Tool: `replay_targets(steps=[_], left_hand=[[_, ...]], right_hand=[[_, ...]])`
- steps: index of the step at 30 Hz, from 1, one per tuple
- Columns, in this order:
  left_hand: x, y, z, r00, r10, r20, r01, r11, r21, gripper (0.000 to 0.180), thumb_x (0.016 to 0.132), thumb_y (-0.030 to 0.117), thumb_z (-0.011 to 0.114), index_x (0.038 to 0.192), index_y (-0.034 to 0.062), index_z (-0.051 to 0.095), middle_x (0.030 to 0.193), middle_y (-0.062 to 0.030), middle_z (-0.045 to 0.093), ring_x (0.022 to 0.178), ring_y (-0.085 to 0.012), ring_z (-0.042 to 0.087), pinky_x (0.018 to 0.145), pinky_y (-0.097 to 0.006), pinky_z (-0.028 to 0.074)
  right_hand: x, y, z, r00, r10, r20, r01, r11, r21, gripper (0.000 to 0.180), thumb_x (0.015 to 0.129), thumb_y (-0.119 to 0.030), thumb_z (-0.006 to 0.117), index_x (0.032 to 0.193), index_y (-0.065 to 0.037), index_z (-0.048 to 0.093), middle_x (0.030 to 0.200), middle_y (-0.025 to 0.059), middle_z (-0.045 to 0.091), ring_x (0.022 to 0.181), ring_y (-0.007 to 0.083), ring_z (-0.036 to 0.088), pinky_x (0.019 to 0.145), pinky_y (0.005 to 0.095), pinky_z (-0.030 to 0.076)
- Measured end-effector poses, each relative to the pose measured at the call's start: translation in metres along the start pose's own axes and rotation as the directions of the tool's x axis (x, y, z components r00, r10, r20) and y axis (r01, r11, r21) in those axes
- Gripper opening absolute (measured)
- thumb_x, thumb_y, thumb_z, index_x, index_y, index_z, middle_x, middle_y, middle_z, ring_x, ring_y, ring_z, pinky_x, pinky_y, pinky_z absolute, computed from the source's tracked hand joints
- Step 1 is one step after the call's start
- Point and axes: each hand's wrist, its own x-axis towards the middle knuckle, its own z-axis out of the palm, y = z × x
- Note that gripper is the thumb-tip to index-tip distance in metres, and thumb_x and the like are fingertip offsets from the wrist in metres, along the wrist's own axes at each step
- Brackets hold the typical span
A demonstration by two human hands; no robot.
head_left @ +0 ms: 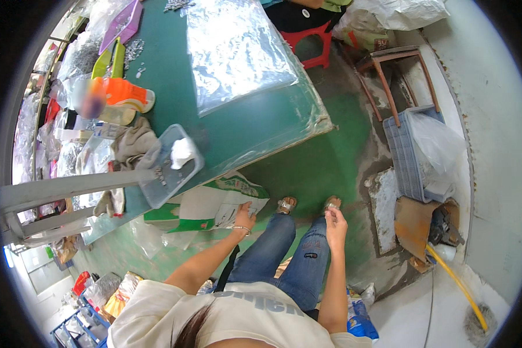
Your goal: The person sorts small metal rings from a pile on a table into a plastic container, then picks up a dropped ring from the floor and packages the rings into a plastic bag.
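Note:
Low beside the workbench, my left hand (245,218) has its fingers curled at the near edge of a green and white printed sack (200,206). The fingertips are partly hidden against the sack. My right hand (335,225) hangs over my right leg, its thumb and fingers pressed together. Whatever lies in that pinch, if anything, is too small to make out. On the corner of the green workbench (243,136) nearest my left hand stands a clear plastic tray (167,188) holding a white crumpled piece and small bits.
Clear plastic bags (232,52), an orange container (127,93), a green scoop (116,58) and a purple bin (120,26) lie on the workbench. Rightward are a red stool (310,46), a wooden frame (388,58), a blue basket (405,153) and a cardboard box (413,223).

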Motion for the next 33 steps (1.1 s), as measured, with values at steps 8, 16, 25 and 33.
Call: replay_targets(steps=[8, 16, 25, 33], left_hand=[[0.111, -0.108, 0.118, 0.905, -0.425, 0.003, 0.425, 0.905, 0.01, 0.044, 0.073, 0.014, 0.059, 0.115, 0.0018, 0.051, 0.095, -0.0166, 0.062, 0.093, -0.0273, 0.058, 0.08, -0.036, 0.047], [0.208, -0.123, 0.232, 0.852, -0.514, -0.098, 0.495, 0.852, -0.169, 0.041, 0.072, 0.013, 0.06, 0.11, -0.001, 0.051, 0.078, -0.0142, 0.064, 0.077, -0.0236, 0.061, 0.073, -0.034, 0.048], [0.368, -0.294, 0.292, 0.684, -0.461, -0.566, 0.109, 0.831, -0.545, 0.039, 0.077, 0.011, 0.058, 0.114, 0.003, 0.05, 0.087, -0.0124, 0.06, 0.082, -0.0245, 0.057, 0.072, -0.035, 0.047], [0.438, -0.256, 0.233, 0.847, -0.176, -0.503, 0.476, 0.673, 0.566, 0.044, 0.081, 0.016, 0.051, 0.123, 0.0082, 0.044, 0.11, -0.0153, 0.052, 0.103, -0.0338, 0.048, 0.092, -0.048, 0.035]], right_hand=[[0.122, 0.077, -0.001, 0.979, -0.11, 0.173, 0.13, 0.985, -0.11, 0.024, 0.086, -0.012, 0.052, 0.106, 0.001, 0.056, 0.09, 0.0148, 0.059, 0.077, 0.0259, 0.058, 0.071, 0.035, 0.046], [0.208, 0.111, -0.003, 0.95, -0.226, 0.215, 0.247, 0.966, -0.073, 0.018, 0.083, -0.006, 0.054, 0.098, 0.002, 0.056, 0.083, 0.0141, 0.057, 0.075, 0.0262, 0.056, 0.069, 0.035, 0.045], [0.285, 0.108, -0.018, 0.92, -0.208, 0.331, 0.187, 0.978, 0.096, 0.019, 0.08, -0.002, 0.055, 0.098, 0.001, 0.058, 0.077, 0.0089, 0.057, 0.067, 0.0166, 0.053, 0.066, 0.0272, 0.043], [0.301, 0.109, -0.029, 0.912, -0.115, 0.393, 0.099, 0.993, 0.062, 0.025, 0.085, -0.002, 0.051, 0.11, 0.002, 0.054, 0.095, 0.0084, 0.057, 0.087, 0.0148, 0.054, 0.08, 0.0255, 0.043]])
